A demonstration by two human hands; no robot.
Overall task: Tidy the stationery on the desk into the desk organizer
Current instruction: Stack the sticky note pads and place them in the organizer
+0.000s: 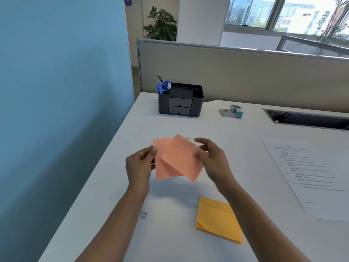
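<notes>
Aloft | left hand (139,165) pinches pink notes (175,159) | right hand (213,157) grips them

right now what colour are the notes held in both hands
Salmon-pink sticky notes, clearest in the head view.

Two bare forearms (120,220), unsleeved to the frame edge at six o'clock, end in a bare left grip (139,165) at nine o'clock and a bare right grip (213,157) at three o'clock; fingernails (154,149) short and plain.
</notes>
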